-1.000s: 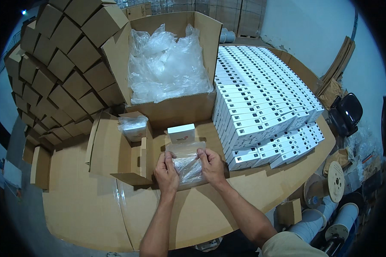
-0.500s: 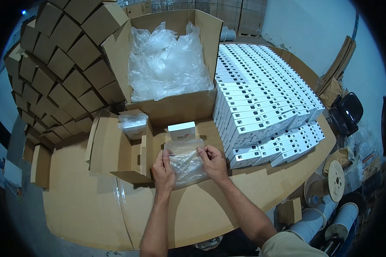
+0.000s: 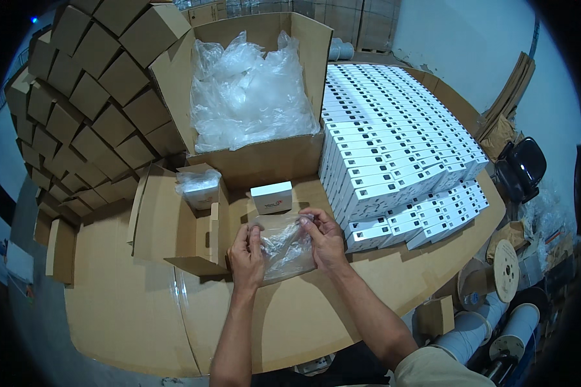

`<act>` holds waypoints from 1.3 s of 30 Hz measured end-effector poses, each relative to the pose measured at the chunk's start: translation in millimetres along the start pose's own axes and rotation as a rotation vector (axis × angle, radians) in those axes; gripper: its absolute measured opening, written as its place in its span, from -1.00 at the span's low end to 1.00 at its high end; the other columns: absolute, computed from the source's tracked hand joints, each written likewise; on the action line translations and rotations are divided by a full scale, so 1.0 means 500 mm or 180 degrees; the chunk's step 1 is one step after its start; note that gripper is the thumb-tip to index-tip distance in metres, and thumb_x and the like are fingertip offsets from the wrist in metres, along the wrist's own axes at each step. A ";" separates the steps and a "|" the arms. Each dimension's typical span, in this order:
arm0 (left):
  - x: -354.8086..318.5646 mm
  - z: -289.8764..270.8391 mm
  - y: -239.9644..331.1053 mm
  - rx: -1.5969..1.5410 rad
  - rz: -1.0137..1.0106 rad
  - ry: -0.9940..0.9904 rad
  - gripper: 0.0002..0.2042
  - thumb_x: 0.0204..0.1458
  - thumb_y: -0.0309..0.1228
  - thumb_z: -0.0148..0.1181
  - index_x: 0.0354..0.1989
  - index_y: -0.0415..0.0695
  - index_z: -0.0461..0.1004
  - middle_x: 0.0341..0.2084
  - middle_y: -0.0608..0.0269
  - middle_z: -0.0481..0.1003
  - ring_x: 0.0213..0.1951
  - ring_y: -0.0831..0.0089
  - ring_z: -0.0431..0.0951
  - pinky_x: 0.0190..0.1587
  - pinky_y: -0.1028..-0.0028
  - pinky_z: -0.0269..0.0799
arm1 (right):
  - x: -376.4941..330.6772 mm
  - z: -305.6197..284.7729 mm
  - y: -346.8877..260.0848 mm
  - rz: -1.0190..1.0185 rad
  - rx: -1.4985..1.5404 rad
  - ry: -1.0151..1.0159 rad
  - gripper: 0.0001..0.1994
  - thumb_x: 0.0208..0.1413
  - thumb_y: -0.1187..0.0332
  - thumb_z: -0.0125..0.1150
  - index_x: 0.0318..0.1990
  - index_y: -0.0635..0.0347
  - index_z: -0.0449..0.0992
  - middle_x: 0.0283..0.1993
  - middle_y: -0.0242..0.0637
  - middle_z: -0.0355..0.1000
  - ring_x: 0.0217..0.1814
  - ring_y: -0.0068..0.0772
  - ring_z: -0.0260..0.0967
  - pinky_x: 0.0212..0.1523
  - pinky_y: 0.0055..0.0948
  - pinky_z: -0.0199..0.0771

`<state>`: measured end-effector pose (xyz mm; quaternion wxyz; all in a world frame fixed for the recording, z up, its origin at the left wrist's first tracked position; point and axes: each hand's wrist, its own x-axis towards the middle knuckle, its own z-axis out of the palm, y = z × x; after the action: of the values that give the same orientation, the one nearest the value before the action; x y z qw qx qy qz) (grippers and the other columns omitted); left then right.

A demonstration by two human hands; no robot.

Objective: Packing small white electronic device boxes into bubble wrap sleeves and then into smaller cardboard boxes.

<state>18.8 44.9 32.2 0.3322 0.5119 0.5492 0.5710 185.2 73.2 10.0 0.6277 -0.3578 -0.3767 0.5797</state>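
A clear plastic bag is stretched between my two hands above the cardboard table surface. My left hand pinches its left edge near the top. The upper right corner is gripped by my right hand, thumb against fingers. Just beyond the bag, a small white box stands upright, apart from my hands. To the left is an open brown carton, and a white box wrapped in clear plastic sits inside at its far end.
A large carton full of clear plastic bags stands at the back. Rows of stacked white boxes fill the right side. Folded brown cartons pile up at the left. Cable spools lie beyond the table's right edge.
My right hand has turned and shifted slightly up and right at the bag's top corner. The bag looks more crumpled and its top edge has changed shape.
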 end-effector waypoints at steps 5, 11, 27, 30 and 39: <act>0.003 0.001 -0.011 -0.0261 0.0038 -0.0004 -0.79 0.32 -0.33 0.07 -0.23 -0.23 0.51 -0.50 0.41 0.44 -0.42 0.66 0.41 -0.35 0.57 0.33 | 0.001 -0.004 0.009 0.0207 -0.0254 -0.0073 -0.86 0.26 0.44 0.24 -0.07 0.21 0.55 -0.23 -0.45 0.48 -0.21 -0.66 0.38 -0.14 -0.61 0.44; 0.007 -0.003 -0.020 -0.0559 -0.0334 -0.0069 -0.83 0.30 -0.37 0.12 -0.20 -0.24 0.50 -0.44 0.40 0.50 -0.36 0.65 0.47 -0.29 0.59 0.38 | -0.003 -0.003 0.004 0.0095 -0.0521 -0.0057 -0.86 0.26 0.44 0.24 -0.07 0.22 0.55 -0.23 -0.45 0.50 -0.21 -0.67 0.38 -0.16 -0.64 0.43; -0.002 0.010 -0.015 -0.0086 -0.0254 0.0344 -0.69 0.39 -0.22 -0.04 -0.28 -0.18 0.50 -0.50 0.51 0.37 -0.45 0.72 0.27 -0.43 0.63 0.20 | -0.020 0.019 0.008 -0.0635 -0.2274 0.0491 -0.64 0.40 0.12 0.01 -0.27 0.26 0.48 -0.51 -0.38 0.37 -0.48 -0.59 0.19 -0.40 -0.46 0.29; 0.002 0.008 -0.007 -0.0484 -0.0272 0.0259 -0.75 0.36 -0.25 0.03 -0.22 -0.17 0.50 -0.55 0.52 0.34 -0.49 0.73 0.22 -0.49 0.62 0.10 | -0.016 0.019 0.014 -0.0492 -0.1957 0.0486 -0.68 0.37 0.16 0.08 -0.27 0.26 0.50 -0.50 -0.45 0.40 -0.50 -0.64 0.20 -0.43 -0.50 0.29; 0.002 0.007 -0.003 -0.0761 -0.0441 -0.0399 -0.52 -0.07 -0.55 0.48 0.00 -0.26 0.36 -0.22 0.05 0.59 -0.21 0.43 0.64 -0.17 0.50 0.57 | -0.009 0.009 -0.008 0.0087 -0.1491 0.0207 -0.80 0.25 0.28 0.29 -0.13 0.21 0.64 -0.39 -0.50 0.50 -0.43 -0.75 0.32 -0.40 -0.64 0.35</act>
<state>21.8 47.1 30.4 0.4631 0.4642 0.4894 0.5749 182.6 68.4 15.3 0.5315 -0.5172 -0.4757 0.4730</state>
